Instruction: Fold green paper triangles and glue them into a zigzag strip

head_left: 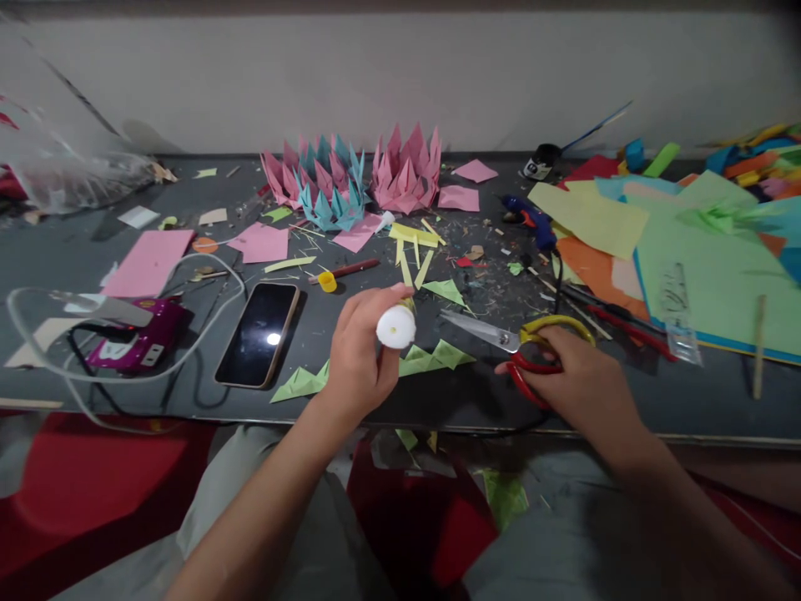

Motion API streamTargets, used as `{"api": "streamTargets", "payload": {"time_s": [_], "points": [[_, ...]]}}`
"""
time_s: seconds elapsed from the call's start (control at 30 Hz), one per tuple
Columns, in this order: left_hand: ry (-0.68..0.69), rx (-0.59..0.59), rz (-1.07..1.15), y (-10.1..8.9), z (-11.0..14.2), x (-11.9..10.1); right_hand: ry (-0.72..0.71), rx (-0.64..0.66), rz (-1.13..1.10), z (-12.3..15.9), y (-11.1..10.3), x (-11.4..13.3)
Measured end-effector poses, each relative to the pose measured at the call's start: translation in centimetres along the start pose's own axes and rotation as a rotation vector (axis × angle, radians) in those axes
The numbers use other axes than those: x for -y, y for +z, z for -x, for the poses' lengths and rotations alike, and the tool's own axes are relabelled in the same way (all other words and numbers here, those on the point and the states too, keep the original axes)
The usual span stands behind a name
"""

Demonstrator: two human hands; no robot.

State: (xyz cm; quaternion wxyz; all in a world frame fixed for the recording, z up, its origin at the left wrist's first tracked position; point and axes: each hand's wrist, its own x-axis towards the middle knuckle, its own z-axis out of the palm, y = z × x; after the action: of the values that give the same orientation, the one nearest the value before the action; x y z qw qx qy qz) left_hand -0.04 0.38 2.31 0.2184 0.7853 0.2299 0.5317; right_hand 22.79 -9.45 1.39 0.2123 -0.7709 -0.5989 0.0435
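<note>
Far left, a purple box [141,338] sits among cables, and here's the phone [256,334], lying flat just to its right. Next comes the green strip [300,383], a row of folded points on the table; its middle is hidden by the left hand [356,363], so whether they touch I can't tell. A yellow cap [326,281] lies just beyond that hand. And the left hand is closed around a tube [395,327], gripped at the hand's right side between thumb and fingers, its round white end facing us! Past it stand the folded paper flowers [406,179], near the wall. Now the scissors [481,331]: blades pointing left towards the tube, tip apart from it, handles clasped in the right hand [585,380]. Beyond that hand rests a glue gun [529,219], and far right, coloured sheets [713,275] lie overlapping.
</note>
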Motion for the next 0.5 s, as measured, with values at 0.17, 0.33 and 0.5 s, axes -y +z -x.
{"api": "streamTargets", "payload": {"time_s": [0.17, 0.33, 0.5], "points": [[-0.488, 0.027, 0.442, 1.2, 0.5, -1.5, 0.209, 0.144, -0.640, 0.4, 0.8, 2.2], [-0.639, 0.131, 0.564, 2.7, 1.0, -2.4, 0.325, 0.278, -1.132, 0.3, 1.9, 5.3], [-0.717, 0.065, 0.652, 2.7, 0.4, -2.3, 0.381, 0.181, -1.192, -0.6, 1.3, 5.3]]}}
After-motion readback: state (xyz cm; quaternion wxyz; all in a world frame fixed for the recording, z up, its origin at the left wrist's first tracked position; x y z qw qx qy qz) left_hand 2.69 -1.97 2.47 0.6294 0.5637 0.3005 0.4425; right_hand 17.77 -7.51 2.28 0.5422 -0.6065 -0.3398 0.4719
